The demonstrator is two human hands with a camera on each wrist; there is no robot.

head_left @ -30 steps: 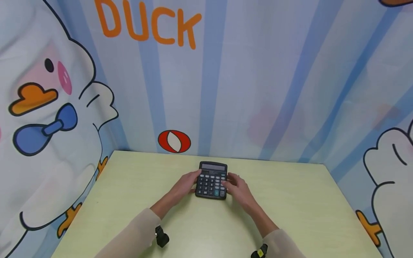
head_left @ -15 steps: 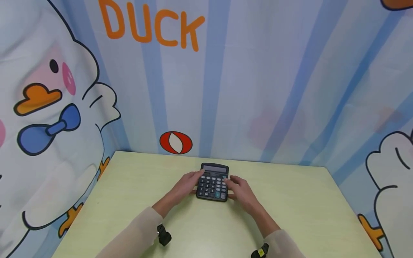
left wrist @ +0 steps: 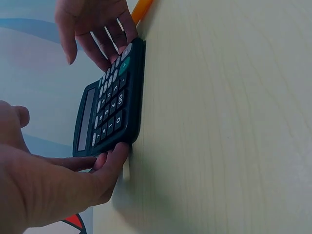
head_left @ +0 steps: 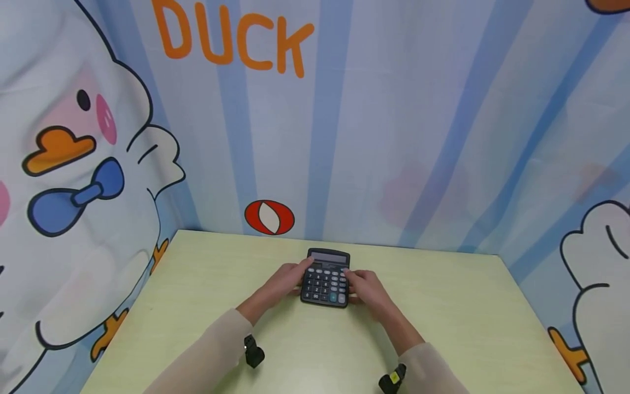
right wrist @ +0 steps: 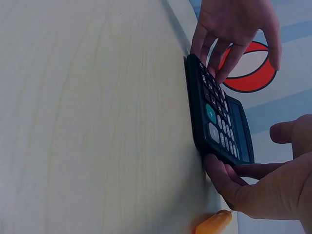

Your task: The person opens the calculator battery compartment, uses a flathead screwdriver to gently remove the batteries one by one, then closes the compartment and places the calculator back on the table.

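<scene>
A black desk calculator (head_left: 326,284) with grey keys, one teal key and a display strip lies on the pale table, display end away from me. My left hand (head_left: 284,281) is at its left side, fingertips touching the edge. On the other side, my right hand (head_left: 369,291) touches the right edge with its fingers. Both wrist views show the thumbs raised clear of the keys, including the left thumb (left wrist: 20,116) and the right thumb (right wrist: 282,131). The fingers are fairly straight and relaxed. The calculator's underside is hidden.
The pale wood-grain table (head_left: 206,262) ends at a blue-and-white striped backdrop (head_left: 374,137) with printed ducks and orange lettering. Black wrist cameras are on the left sleeve (head_left: 211,350) and the right sleeve (head_left: 428,372).
My right hand has shifted slightly away from me along the calculator's right edge, its thumb now nearer the upper right keys. The left hand stays at the left edge. The head view has shifted slightly.
</scene>
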